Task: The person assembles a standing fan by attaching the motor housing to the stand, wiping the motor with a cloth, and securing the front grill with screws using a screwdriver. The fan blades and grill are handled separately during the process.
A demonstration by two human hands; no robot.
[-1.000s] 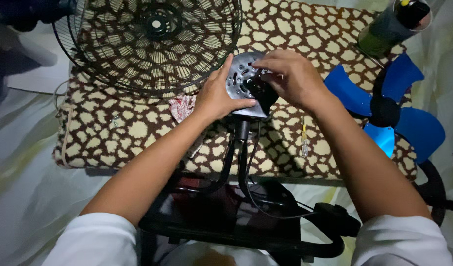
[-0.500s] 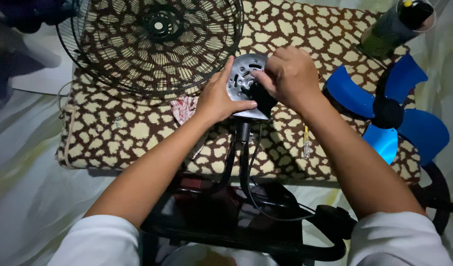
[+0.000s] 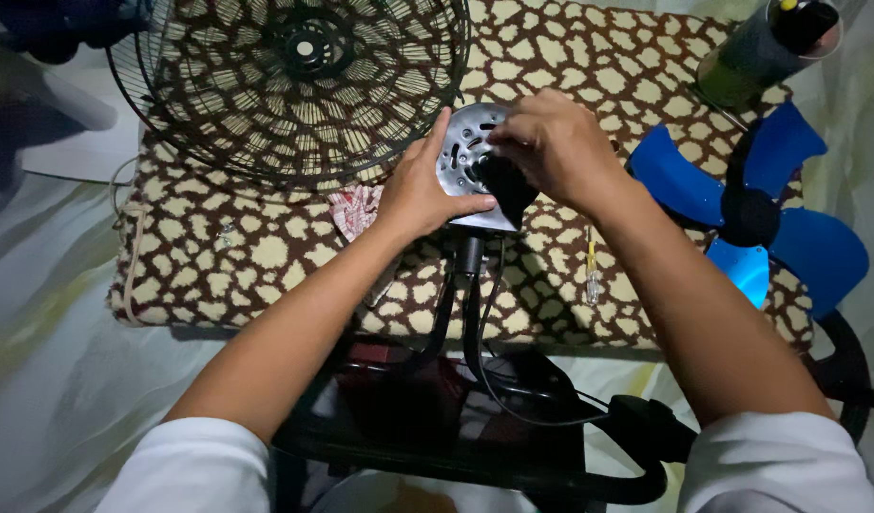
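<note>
A round silver fan motor housing (image 3: 463,160) with slots stands upright on a black stand (image 3: 467,285). My left hand (image 3: 420,185) grips its left rim, thumb across the lower edge. My right hand (image 3: 556,147) reaches over from the right, its fingers pinched on a black part (image 3: 505,182) at the centre of the housing. A black cable (image 3: 513,399) runs down from the motor to a black base near my lap.
A black wire fan grille (image 3: 299,76) lies at the back left on a brown and cream patterned mat (image 3: 237,247). A blue fan blade (image 3: 750,214) rests at the right, a small screwdriver (image 3: 590,271) beside it, a green bottle (image 3: 755,52) behind, a crumpled cloth (image 3: 354,207) by my left wrist.
My right hand has shifted slightly on the black centre part, fingers turning a little. My left hand and the housing stay in place.
</note>
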